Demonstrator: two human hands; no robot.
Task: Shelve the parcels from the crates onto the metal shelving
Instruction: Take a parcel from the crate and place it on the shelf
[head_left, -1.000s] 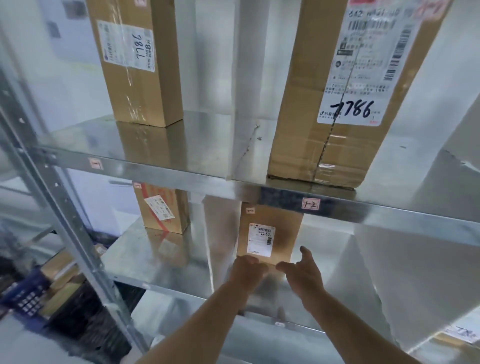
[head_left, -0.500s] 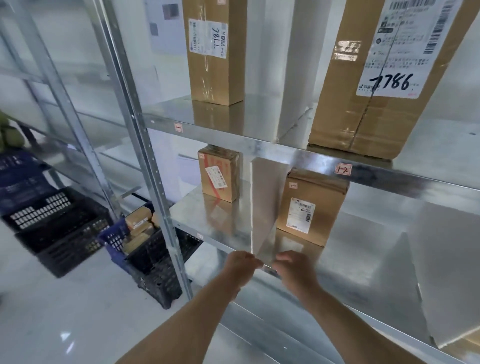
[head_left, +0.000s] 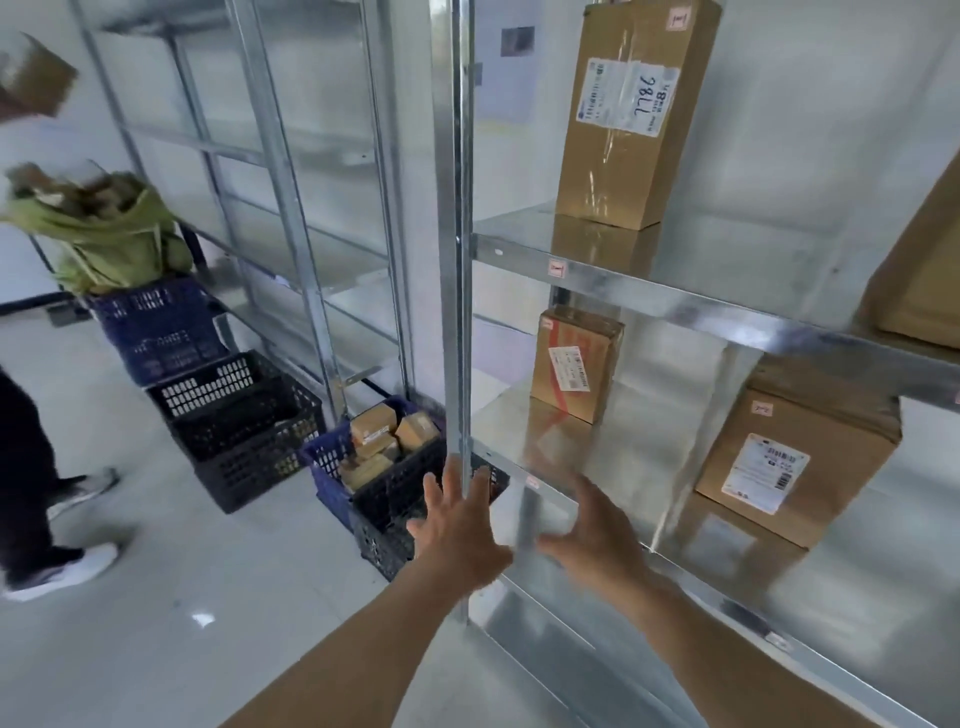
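Hands (head_left: 524, 525) spread open, empty, before metal shelving (head_left: 675, 306).

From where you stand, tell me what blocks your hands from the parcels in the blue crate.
The left hand and right hand are both open and empty. The shelving's upright post rises just behind the left hand, and a black crate stands in front of the blue crate holding the parcels.

1. Pale glossy floor (head_left: 171, 613) spreads across the left, catching a small bright glint of light.
2. White wall (head_left: 831, 130) behind, with a small dark picture (head_left: 517, 40) pinned high.
3. Another person's dark trouser leg (head_left: 21, 467) and white shoe (head_left: 62, 571) at the left edge.
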